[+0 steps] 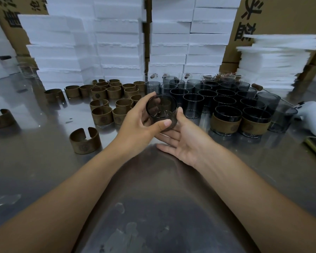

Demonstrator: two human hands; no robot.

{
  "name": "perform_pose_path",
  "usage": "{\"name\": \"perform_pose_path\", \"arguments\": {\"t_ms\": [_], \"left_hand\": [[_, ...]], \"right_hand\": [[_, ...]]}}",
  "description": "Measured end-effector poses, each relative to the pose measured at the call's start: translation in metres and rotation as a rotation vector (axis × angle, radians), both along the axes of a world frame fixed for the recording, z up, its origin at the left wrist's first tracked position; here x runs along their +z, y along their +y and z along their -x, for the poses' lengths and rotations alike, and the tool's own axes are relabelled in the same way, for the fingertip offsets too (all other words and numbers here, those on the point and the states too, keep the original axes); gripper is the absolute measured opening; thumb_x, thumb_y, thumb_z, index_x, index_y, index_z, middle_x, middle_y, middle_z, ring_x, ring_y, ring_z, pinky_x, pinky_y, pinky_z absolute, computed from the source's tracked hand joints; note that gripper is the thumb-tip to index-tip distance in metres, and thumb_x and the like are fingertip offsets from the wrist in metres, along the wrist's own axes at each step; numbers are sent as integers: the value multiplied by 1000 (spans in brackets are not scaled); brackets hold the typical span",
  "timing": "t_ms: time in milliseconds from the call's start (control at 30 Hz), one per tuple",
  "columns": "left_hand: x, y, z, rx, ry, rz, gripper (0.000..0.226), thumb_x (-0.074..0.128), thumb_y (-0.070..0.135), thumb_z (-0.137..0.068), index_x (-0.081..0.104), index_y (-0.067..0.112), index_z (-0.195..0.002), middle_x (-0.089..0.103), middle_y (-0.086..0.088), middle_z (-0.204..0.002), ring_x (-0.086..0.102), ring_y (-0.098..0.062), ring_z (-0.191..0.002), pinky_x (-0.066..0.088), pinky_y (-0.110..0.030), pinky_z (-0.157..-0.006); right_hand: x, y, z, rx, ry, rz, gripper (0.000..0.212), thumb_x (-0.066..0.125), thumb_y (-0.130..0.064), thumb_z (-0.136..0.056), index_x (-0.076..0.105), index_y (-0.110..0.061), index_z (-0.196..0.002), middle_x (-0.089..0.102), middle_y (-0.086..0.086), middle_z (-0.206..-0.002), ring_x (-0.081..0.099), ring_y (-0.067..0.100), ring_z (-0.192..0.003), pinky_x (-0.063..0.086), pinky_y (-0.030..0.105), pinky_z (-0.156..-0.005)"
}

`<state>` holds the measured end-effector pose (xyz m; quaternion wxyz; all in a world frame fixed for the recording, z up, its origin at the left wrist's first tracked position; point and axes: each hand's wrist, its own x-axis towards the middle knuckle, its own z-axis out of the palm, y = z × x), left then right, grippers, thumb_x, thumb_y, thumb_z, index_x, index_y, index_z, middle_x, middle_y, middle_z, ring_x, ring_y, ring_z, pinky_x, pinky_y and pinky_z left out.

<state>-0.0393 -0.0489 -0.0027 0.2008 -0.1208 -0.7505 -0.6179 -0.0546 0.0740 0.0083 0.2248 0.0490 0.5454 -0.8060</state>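
Forearms (77, 190) converge; left hand (140, 123) fingers wrap smoky glass (161, 107), right hand (186, 143) flat-fingered beneath.

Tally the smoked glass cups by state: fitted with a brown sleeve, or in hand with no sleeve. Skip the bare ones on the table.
In hand, no sleeve: round smoked glass cup, gripped by left hand, right hand touching it: 1
Fitted: smoked glass cups with brown band sleeves: 2
Total: 3

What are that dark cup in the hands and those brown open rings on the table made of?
The cup looks like smoky tinted glass: glossy, with a see-through wall. The brown rings seem to be leather or a leather-like sheet: matte, stamped with a round mark; which one I cannot tell.
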Motion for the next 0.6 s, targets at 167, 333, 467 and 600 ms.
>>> {"name": "perform_pose_path", "arguments": {"t_ms": [167,333,467,600], "left_hand": [[-5,-2,4,-10,6,64,73,73,6,-77,38,15,-141,54,0,-132,53,-7,-122,42,-13,-97],[-6,-1,4,-9,5,61,71,76,11,-75,42,22,-137,57,2,-130,53,-9,-123,43,-24,-103],[-2,0,2,22,18,45,52,78,26,-70,55,36,-116,66,15,-111,60,-1,-110,48,-15,-91],[0,-4,1,-18,-131,-203,39,72,41,-61,67,30,-99,75,10,-94,69,-6,-94,55,-23,-83]], "right_hand": [[0,0,2,-162,22,-1,41,51,-38,-96,55,-8,-124,71,11,-105,67,13,-75,51,33,-71],[3,-1,0,-220,52,64,28,48,-25,-100,60,-11,-122,69,10,-114,65,19,-100,43,37,-95],[3,-2,-1,-190,96,38,27,45,-27,-101,62,-14,-116,68,9,-115,61,23,-112,45,33,-78],[2,-1,2,-148,295,-181,29,48,-44,-97,66,-22,-102,70,-2,-101,63,13,-101,48,28,-75]]}}
